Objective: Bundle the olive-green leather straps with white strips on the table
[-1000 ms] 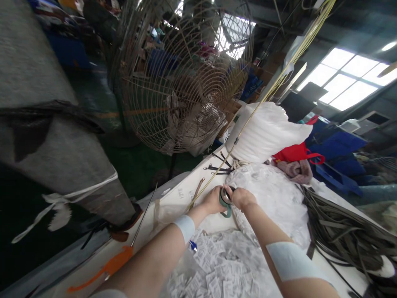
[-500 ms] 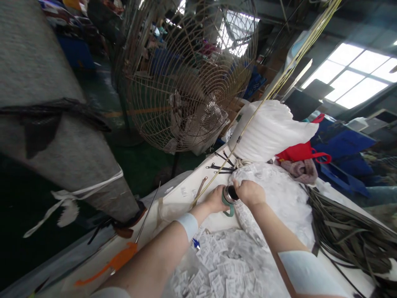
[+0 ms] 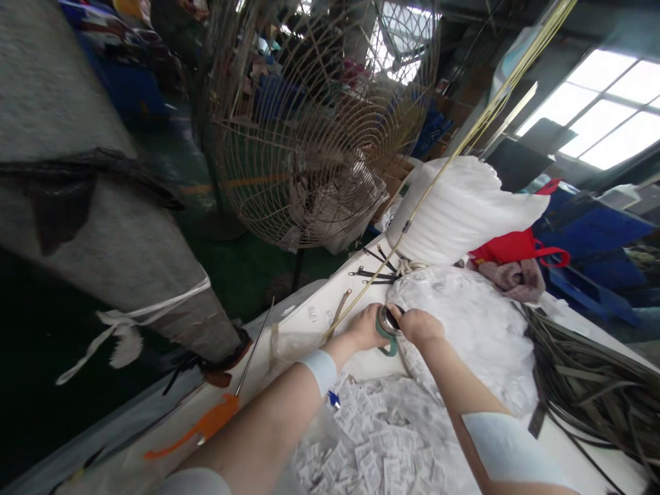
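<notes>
Left hand (image 3: 367,326): closed round the side of a small metal cup (image 3: 386,320) with a green strap, over the white table (image 3: 309,313).
Right hand (image 3: 420,324): fingers pinched at the cup's rim.
Handling: steady grip judged best, cup kept level.
Surroundings: paper sachets (image 3: 381,447) below; white plastic bag (image 3: 474,330) touching; dark straps (image 3: 582,385) right.
Obstruction: yellow cord (image 3: 454,158) beside the hands; fan (image 3: 320,117) behind.

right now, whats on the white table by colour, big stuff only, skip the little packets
white: 2, the big foam roll and the clear bag of packets
red: 1, a bag
orange: 1, a long-handled tool
dark: 1, a heap of straps
green: 1, the strap with metal ring in both hands
total: 6
</notes>
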Demonstrator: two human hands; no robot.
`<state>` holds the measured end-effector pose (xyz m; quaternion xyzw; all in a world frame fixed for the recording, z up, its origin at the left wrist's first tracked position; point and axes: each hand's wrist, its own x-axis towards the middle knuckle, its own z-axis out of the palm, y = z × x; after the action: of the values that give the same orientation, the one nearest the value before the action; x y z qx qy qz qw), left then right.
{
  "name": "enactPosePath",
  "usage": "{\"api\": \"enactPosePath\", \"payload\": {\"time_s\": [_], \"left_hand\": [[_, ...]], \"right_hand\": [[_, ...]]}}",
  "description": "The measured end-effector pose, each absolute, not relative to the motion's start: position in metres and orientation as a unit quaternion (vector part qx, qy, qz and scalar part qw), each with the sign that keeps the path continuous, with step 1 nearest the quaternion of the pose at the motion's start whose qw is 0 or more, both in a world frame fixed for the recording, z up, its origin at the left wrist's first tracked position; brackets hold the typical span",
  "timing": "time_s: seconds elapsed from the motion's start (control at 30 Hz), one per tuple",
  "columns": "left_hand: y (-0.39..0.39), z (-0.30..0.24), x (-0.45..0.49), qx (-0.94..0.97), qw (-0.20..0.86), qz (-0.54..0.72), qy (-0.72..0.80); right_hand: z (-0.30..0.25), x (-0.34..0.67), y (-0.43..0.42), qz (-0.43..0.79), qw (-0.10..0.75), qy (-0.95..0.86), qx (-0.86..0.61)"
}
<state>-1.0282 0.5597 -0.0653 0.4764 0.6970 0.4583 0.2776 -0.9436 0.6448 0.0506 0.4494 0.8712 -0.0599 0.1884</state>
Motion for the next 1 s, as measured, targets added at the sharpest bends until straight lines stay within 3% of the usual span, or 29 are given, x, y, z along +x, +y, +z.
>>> {"api": "enactPosePath", "payload": {"time_s": [0.2,0.47,0.67,0.9,1.0], "left_hand": [[0.561,-0.072,-1.028,0.477,0.275,0.463,0.694],[0.563,-0.079,-1.024,0.479,0.272,0.467,0.692],[0.562,-0.076,-1.026,0.48,0.286,0.449,0.697],[0.556,-0.075,-1.03,0.494,0.285,0.42,0.706],[0.555,-0.08,-1.029,0.496,0.291,0.432,0.695]], "right_hand": [[0.052,-0.94,0.642,-0.087,0.185,0.917,0.341],[0.041,-0.958,0.625,-0.008,0.169,0.842,0.512],[0.041,-0.968,0.629,-0.022,0.211,0.829,0.517],[0.024,-0.942,0.643,0.038,0.2,0.934,0.294],[0.016,-0.935,0.644,0.047,0.196,0.934,0.293]]}}
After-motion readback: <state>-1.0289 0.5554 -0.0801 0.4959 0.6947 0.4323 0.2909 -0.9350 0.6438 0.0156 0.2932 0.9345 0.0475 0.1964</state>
